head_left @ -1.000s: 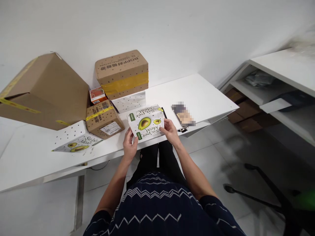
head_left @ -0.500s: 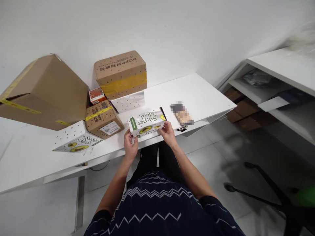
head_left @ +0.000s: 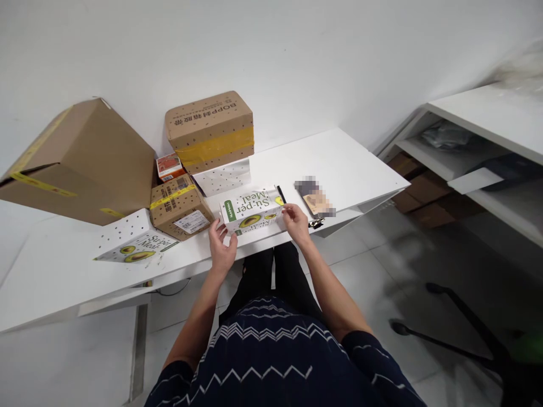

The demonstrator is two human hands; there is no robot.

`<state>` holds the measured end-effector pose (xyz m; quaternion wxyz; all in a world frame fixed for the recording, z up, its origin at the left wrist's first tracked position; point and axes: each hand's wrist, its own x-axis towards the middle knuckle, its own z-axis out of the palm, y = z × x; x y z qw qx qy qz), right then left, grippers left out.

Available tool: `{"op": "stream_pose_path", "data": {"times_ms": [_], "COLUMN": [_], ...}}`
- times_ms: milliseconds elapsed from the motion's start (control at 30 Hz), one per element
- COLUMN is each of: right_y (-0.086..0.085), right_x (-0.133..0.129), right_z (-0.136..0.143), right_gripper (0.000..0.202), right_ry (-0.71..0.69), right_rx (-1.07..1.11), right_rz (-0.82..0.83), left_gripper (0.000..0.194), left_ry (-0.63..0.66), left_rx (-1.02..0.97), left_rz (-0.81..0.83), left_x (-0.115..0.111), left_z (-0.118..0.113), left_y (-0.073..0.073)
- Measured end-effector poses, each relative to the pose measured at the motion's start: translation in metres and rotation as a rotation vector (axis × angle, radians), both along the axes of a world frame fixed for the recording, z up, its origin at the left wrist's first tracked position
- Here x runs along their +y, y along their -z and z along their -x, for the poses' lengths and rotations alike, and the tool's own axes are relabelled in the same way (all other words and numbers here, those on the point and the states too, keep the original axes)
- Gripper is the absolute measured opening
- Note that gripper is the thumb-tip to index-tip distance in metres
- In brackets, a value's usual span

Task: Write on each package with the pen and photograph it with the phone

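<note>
Bright, even indoor light, soft shadows under the table [head_left: 339, 164], wide-angle bending at edges, blurred right margin.

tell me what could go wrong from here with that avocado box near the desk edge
The avocado box sits close to the front edge of the white desk, with the left hand and right hand only at its ends; a nudge might tip it off. The black pen lies right beside the box and could get knocked away.
</note>
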<state>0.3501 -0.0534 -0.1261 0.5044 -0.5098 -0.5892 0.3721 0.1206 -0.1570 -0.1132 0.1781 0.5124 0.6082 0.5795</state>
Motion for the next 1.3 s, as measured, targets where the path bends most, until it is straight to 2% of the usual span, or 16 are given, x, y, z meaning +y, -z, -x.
{"op": "stream_pose_path", "data": {"times_ms": [100,233,367,567,667,733,833,867,933,1033,1100,1200,1300], "right_y": [-0.015,-0.032,-0.039,-0.039,-0.042,-0.049,-0.069,-0.078,-0.098,-0.124,-0.135,-0.137,-0.129], "right_x": [0.02,0.044,0.056,0.055,0.051,0.048,0.045,0.044,0.041,0.035,0.031,0.029,0.027], "right_z": [-0.008,-0.004,0.003,-0.003,-0.015,-0.023,-0.031,-0.031,-0.026,-0.007,0.01,0.036,0.054], "right_gripper": [0.031,0.036,0.028,0.005,0.012,0.011,0.014,0.015,0.014,0.013,0.016,0.016,0.018], "right_ry": [0.134,0.122,0.041,0.019,0.039,0.103,0.208,0.205,0.127,-0.068,-0.183,-0.292,-0.361], "right_rx": [-0.321,-0.726,-0.805,-0.679,-0.558,-0.319,0.223,0.364,0.499,0.504,0.439,0.34,0.299], "right_rz": [0.057,0.275,0.406,0.405,0.39,0.351,0.21,0.151,0.047,-0.042,-0.061,-0.089,-0.075], "left_gripper": [0.06,0.053,0.049,0.041,0.037,0.036,0.034,0.033,0.031,0.035,0.04,0.043,0.042], "left_ry": [-0.035,-0.066,-0.093,-0.168,-0.139,-0.111,-0.075,-0.064,-0.037,0.008,0.021,0.018,0.007], "left_rx": [0.135,0.469,0.644,0.785,0.823,0.843,0.865,0.869,0.869,0.851,0.846,0.859,0.871], "left_rz": [-0.098,-0.235,-0.331,-0.366,-0.393,-0.411,-0.413,-0.401,-0.36,-0.279,-0.232,-0.208,-0.207], "left_x": [-0.004,-0.005,-0.002,0.0,0.001,0.003,0.007,0.01,0.014,0.021,0.024,0.027,0.028], "left_z": [-0.004,-0.013,-0.02,-0.026,-0.031,-0.036,-0.044,-0.047,-0.051,-0.056,-0.057,-0.057,-0.057], "left_y": [-0.019,-0.044,-0.054,-0.059,-0.063,-0.066,-0.07,-0.07,-0.07,-0.065,-0.06,-0.053,-0.05]}}
